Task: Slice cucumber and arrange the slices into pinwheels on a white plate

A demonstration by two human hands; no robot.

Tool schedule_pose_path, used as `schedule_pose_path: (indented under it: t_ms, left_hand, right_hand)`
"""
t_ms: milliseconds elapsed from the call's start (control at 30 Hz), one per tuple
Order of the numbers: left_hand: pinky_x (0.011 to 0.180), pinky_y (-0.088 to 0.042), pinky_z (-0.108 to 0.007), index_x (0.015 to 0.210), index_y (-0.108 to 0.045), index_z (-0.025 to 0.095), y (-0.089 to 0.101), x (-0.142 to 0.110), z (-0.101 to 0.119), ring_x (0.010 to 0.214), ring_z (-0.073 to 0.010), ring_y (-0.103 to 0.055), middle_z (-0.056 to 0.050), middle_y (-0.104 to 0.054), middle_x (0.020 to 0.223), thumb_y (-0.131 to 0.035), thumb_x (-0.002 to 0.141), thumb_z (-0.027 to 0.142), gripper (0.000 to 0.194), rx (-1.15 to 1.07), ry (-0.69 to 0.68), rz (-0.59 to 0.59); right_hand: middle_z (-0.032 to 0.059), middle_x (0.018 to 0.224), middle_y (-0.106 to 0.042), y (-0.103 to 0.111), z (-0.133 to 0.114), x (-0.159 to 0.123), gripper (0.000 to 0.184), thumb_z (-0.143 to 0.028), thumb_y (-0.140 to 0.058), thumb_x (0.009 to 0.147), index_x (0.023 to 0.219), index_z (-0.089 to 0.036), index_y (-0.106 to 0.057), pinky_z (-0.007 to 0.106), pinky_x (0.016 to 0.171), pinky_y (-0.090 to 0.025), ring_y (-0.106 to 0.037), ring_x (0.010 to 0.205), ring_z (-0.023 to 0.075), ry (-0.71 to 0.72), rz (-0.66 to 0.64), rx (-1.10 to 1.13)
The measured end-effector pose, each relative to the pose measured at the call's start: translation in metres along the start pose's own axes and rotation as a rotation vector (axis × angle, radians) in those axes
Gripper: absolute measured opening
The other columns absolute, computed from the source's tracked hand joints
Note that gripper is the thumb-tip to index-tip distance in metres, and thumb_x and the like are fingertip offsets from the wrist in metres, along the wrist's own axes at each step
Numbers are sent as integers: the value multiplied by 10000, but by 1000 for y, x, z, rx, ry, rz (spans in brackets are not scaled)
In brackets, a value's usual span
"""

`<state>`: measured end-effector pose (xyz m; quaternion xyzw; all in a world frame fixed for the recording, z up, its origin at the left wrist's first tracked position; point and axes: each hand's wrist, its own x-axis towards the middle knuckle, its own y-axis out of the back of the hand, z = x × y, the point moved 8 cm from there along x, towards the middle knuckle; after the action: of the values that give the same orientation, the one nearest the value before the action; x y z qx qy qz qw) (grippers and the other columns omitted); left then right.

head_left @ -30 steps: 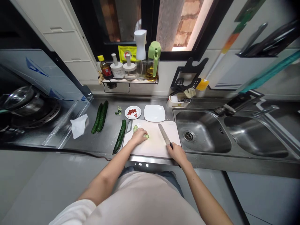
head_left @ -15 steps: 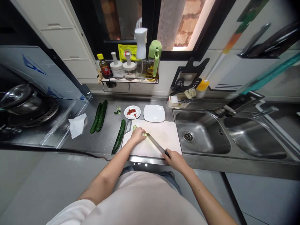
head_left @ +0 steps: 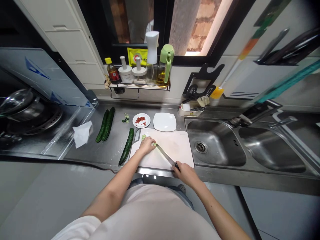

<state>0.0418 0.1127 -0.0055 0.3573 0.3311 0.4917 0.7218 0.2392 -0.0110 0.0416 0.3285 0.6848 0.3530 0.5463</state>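
My left hand [head_left: 147, 145] is closed on a small pale-green cucumber piece [head_left: 155, 144] on the white cutting board [head_left: 172, 141]; my fingers hide most of the piece. In my right hand [head_left: 185, 173] is the black handle of a kitchen knife [head_left: 165, 154]. Its blade slants up and left across the board, with the tip end at the piece beside my left fingertips. Just beyond my left hand lie several cucumber slices [head_left: 143, 137]. A whole dark-green cucumber [head_left: 126, 146] rests along the board's left side.
Farther left are two more cucumbers [head_left: 108, 124] and a white paper towel [head_left: 82, 134]. Behind the board stand a plate of red bits [head_left: 136, 124], a white plate [head_left: 164, 122] and cucumber scraps [head_left: 126, 117]. A double sink [head_left: 215, 141] is right; a stove pot [head_left: 23, 110] is far left.
My right hand and the knife have shifted very slightly down and left. My left hand stays in place on the cucumber piece. The view has tilted a little.
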Motion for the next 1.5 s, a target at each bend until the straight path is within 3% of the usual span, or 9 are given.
schedule_pose_path:
  t_ms: [1067,1500]
  left_hand:
    - [899,-399,-355,946,-709,211,0,3,-5,978,-216,-569,-68,-662,1014,-619,793,345,222,-28,4,11]
    - [899,-395,-361,951,-717,226,-1,3,-6,989,-219,-566,-71,-656,1011,-609,804,365,229,-33,2,10]
  right_hand:
    - [99,919,-691,2,6,3,307,-399,-332,967,991,-203,-566,263,637,-318,-644,883,217,20,-5,-12]
    - [99,962,-678,17,14,12,271,-398,-403,948,978,-205,-592,248,657,-325,-628,898,210,87,-64,-23]
